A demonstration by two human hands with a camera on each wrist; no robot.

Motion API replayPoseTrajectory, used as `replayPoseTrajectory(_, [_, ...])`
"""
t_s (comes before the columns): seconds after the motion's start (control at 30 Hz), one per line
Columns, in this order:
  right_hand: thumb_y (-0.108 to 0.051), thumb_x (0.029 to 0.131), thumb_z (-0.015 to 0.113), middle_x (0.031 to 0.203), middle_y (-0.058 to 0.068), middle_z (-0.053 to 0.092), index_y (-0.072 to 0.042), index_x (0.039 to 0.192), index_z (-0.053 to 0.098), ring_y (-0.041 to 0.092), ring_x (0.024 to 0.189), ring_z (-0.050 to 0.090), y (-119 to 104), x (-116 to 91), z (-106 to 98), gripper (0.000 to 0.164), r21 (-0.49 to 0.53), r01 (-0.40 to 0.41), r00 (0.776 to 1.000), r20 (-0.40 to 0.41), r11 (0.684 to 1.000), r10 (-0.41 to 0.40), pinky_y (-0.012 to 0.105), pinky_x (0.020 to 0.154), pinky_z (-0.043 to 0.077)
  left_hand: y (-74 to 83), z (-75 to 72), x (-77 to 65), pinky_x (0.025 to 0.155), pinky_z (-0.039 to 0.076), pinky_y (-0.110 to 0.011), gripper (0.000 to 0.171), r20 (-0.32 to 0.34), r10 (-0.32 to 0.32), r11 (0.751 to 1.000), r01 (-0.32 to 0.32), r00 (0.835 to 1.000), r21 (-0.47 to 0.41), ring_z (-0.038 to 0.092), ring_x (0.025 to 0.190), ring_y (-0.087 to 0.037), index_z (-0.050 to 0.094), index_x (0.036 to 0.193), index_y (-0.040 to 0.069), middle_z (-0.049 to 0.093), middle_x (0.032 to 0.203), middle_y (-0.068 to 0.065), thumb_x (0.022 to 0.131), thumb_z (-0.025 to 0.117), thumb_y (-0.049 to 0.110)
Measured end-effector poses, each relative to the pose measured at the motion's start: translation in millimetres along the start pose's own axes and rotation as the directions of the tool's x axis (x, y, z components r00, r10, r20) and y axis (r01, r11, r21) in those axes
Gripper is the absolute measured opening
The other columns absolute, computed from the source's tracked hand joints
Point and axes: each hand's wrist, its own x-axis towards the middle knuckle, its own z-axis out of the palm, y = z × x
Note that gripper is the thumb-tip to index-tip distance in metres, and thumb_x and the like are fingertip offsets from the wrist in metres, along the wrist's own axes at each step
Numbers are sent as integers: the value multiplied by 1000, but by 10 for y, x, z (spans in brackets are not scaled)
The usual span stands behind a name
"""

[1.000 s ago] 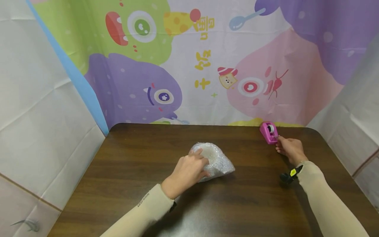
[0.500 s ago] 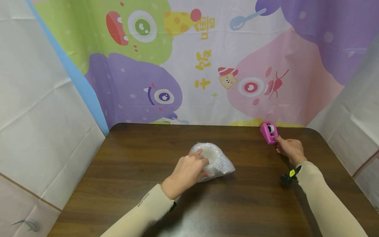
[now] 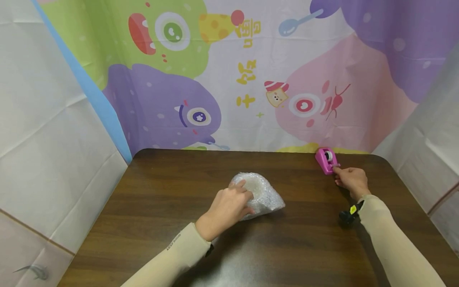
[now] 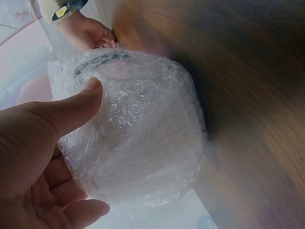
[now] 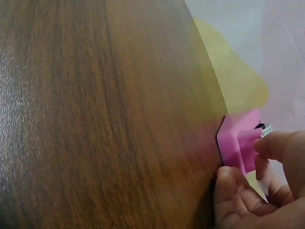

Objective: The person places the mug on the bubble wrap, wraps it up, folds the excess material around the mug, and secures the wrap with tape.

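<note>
A rounded bundle in bubble wrap [image 3: 264, 194] sits mid-table, tapering to a corner on its right. My left hand [image 3: 229, 205] holds it from the left. In the left wrist view the thumb [image 4: 78, 107] lies on the wrap and the other fingers curl at its side; a dark curved line shows through the layers. At the back right stands a pink tape dispenser [image 3: 324, 161] with a white roll. My right hand [image 3: 352, 181] grips its front end with thumb and fingers, and a short clear strip sticks out there. In the right wrist view fingertips touch the pink body [image 5: 231, 145].
The dark wooden table [image 3: 172, 179] ends just behind the dispenser. A cartoon-printed curtain [image 3: 247, 131] hangs along that back edge. Pale sheeting [image 3: 53, 139] closes off the left side, with more at the right.
My right fingertips have shifted slightly down and left at the dispenser's front, and the clear strip now shows above them. The left hand and bundle have stayed put.
</note>
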Motion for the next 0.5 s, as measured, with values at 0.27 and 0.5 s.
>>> replayPoseTrajectory(0.27, [-27, 100, 64, 70, -9, 64, 6, 112, 60, -1, 60, 65, -6, 25, 24, 35, 4, 19, 1000, -25, 1000, -19, 21, 62, 61, -2, -5, 2, 71, 64, -37, 35, -3, 4, 1000, -4, 1000, -7, 69, 122, -23, 71, 83, 19, 75, 86, 4, 70, 90, 46])
replayPoseTrajectory(0.5, [-25, 100, 64, 67, -10, 65, 7, 112, 62, -1, 58, 65, 12, 57, 34, 34, -19, 44, 998, -33, 999, -44, 22, 61, 61, 0, -11, -1, 74, 64, -37, 35, 13, 0, 1000, 0, 1000, 1, 68, 123, -22, 71, 83, 19, 75, 87, 5, 71, 90, 46])
